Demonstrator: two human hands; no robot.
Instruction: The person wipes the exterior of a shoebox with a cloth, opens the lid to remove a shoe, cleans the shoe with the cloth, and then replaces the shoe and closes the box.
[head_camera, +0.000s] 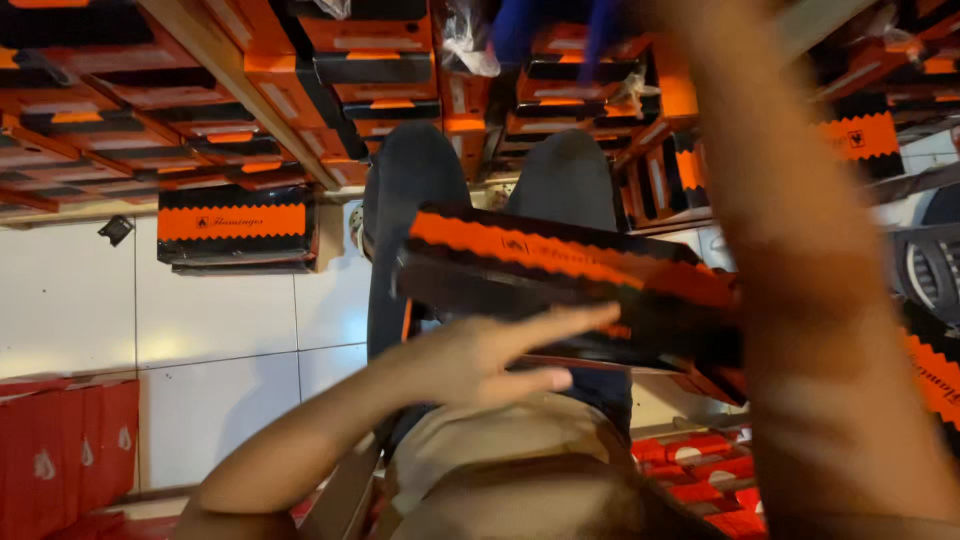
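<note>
Shoebox (560, 290), black with an orange zigzag band, lies just above the left hand (480, 355), whose spread fingers touch its underside; right hand's state hidden behind a blurred forearm (790, 250).

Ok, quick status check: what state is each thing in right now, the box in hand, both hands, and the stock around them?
Black and orange box: closed, lying flat above the lap, held up.
Left hand: open, fingers stretched flat against the box's near side.
Right hand: out of sight behind the box; only the blurred forearm shows.
Stacked boxes: closed, piled in rows.
Single box: closed, resting on the white tiled floor.
Red bags: upright, side by side.
</note>
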